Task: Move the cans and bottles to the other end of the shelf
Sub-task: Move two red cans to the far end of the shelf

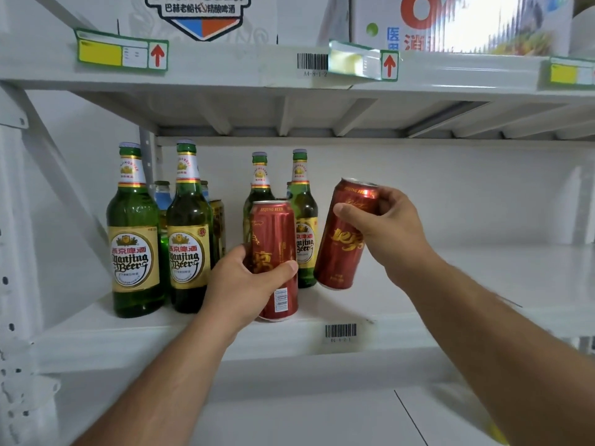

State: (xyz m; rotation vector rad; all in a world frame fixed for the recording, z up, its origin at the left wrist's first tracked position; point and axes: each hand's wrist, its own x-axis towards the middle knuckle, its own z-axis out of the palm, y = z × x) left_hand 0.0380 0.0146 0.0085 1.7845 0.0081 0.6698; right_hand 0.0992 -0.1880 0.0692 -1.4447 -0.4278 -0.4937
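Now each hand grips a tall red metal beer can: left hand (240, 286) holds the upright can (273, 233) on the white metal shelf (161, 336), right hand (391, 231) the tilted can (344, 249).

1. A shop or stockroom: white metal shelving (225, 336) runs past both hands.
2. Barcode stickers (340, 330) sit on the shelf edge just below the hands.
3. Yellow price-tag holders (121, 53) with red arrows hang above the hands.
4. Printed cartons (199, 14) stand on the upper shelf.

A red can (273, 239) in the left hand (240, 284), another red can (343, 239) in the right hand (383, 230).
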